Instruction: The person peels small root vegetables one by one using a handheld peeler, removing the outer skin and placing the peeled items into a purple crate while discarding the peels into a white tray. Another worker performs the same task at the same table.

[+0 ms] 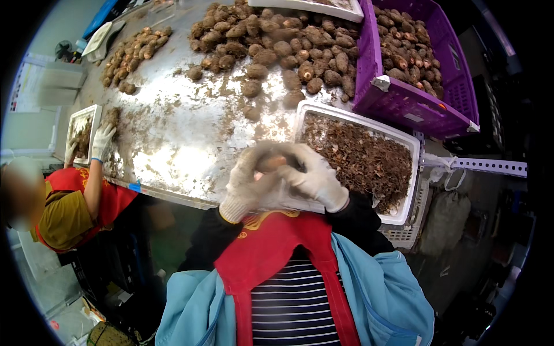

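Both my hands wear whitish knit gloves and meet in front of my red apron, over the table's near edge. My left hand [249,184] is closed around a brown taro corm [272,163] with pinkish bare spots. My right hand [314,175] curls at the corm's right side, its fingers against it; blur hides whether it also grips something. Just right of my hands lies a white foam tray [360,113] filled with brown fibrous peelings [368,160]. Beyond them, a large heap of hairy taro corms [277,47] covers the table's far part.
A purple plastic crate [415,104] of corms stands at the back right, beside another white foam tray [320,8]. A smaller corm pile [134,54] lies at the back left. At the left, a co-worker's gloved hands [103,138] work near a small foam tray [97,116] on the metal table [173,129].
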### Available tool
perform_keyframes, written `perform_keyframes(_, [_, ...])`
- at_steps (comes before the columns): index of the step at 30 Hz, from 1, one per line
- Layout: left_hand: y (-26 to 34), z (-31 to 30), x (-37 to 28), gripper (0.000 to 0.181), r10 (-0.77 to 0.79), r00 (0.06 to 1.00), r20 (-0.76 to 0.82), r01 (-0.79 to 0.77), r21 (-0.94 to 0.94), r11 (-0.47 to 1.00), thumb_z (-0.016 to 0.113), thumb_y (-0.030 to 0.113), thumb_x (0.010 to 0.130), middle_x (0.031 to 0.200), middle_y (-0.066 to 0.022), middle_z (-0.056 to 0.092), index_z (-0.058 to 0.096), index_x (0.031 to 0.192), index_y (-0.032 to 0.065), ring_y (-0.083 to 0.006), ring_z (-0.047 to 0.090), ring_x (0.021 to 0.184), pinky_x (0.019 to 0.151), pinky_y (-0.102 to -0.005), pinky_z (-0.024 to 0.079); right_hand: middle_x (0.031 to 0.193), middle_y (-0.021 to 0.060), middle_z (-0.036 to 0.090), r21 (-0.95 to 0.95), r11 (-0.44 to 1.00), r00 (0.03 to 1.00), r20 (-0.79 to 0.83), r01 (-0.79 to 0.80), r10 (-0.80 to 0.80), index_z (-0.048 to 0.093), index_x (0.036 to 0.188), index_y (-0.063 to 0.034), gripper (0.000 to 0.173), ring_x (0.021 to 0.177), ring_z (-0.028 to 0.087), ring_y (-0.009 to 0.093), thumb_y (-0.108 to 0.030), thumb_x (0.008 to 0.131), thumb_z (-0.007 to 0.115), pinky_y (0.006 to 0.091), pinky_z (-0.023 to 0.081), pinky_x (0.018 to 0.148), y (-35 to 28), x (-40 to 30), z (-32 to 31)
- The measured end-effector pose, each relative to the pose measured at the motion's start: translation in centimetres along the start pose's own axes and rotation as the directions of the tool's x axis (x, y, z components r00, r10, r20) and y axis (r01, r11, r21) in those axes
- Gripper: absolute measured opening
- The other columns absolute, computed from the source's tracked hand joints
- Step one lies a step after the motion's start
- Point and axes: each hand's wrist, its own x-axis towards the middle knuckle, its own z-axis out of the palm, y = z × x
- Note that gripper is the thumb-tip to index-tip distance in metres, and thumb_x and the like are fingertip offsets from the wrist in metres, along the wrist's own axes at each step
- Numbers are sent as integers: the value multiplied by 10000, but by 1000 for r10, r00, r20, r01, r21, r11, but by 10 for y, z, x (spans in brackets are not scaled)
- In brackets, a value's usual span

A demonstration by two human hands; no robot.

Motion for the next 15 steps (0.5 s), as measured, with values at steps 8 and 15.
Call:
perform_keyframes(8, [9, 0, -2, 662, -132, 991, 24, 134, -218, 967, 723, -33, 808, 1284, -110, 612, 521, 1436, 25, -180, 629, 1170, 951, -318, 549, 1249, 115, 632, 359, 933, 989, -121, -37, 86, 628, 1346, 11, 437, 1128, 643, 181, -206, 971, 684, 303, 510, 982, 4, -2, 25])
perform_keyframes(15, [3, -3, -4, 628, -107, 990, 90, 120, -154, 981, 650, -46, 878, 1315, -105, 611, 492, 1483, 23, -174, 618, 1187, 980, -307, 534, 1245, 117, 627, 303, 953, 993, -101, -28, 61, 621, 1368, 5, 452, 1110, 629, 178, -187, 963, 681, 291, 491, 979, 2, -4, 20])
